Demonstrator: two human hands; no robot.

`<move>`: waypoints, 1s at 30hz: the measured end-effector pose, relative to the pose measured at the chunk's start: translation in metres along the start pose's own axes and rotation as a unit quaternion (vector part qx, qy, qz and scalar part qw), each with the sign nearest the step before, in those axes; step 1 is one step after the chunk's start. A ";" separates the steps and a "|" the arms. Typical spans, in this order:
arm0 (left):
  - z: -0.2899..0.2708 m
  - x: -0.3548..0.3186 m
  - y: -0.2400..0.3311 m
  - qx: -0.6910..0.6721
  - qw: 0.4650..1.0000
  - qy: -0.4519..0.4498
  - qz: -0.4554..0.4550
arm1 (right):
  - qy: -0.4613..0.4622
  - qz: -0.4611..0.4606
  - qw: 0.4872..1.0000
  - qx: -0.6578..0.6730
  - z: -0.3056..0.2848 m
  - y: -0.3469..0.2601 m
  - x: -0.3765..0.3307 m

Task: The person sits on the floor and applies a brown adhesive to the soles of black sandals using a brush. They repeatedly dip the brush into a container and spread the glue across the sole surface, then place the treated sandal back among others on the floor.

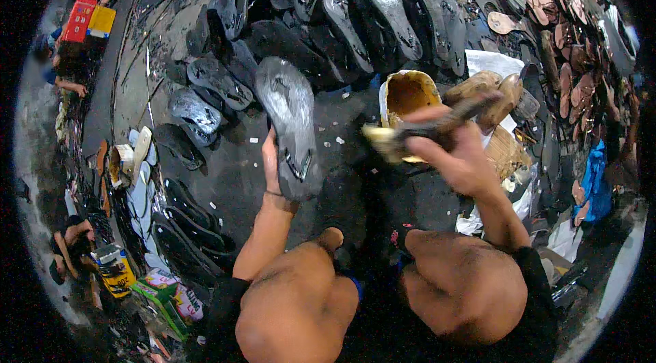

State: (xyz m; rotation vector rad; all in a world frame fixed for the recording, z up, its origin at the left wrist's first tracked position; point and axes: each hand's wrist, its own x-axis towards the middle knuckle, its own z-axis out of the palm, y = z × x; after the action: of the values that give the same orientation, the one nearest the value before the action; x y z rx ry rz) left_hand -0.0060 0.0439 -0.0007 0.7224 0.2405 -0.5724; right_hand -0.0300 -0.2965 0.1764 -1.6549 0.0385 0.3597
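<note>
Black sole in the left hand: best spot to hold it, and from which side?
Judging by its pose, hold the black sole at its near, lower end, coming from below on the person's side. The left hand already grips there, along its left edge. The sole stands tilted up, so the glossy upper face stays free for the brush in the right hand.

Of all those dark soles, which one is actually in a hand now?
The grey-black rubber sandal sole raised upright in the left hand, shiny face up; every other dark sole lies on the floor, untouched. The right hand holds a brush.
</note>
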 end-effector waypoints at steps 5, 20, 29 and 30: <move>0.108 0.013 -0.007 -0.121 0.989 0.014 0.081 | -0.044 -0.315 0.948 -0.029 0.062 0.021 0.088; 0.111 0.030 0.023 -0.037 0.983 0.076 0.163 | -0.151 -0.437 0.870 -0.173 0.084 0.025 0.015; 0.125 0.033 0.023 0.020 0.961 -0.162 0.222 | -0.142 -0.517 0.811 -0.236 0.090 0.013 0.012; 0.115 0.042 0.023 -0.035 0.979 -0.123 0.156 | -0.123 -0.499 0.825 -0.234 0.090 0.013 0.019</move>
State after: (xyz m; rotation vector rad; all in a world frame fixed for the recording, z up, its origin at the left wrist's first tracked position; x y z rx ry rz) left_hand 0.0430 -0.0379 0.0796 0.5988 -0.0826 -0.3459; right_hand -0.0343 -0.2071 0.1525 -1.8451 -1.1574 -0.2595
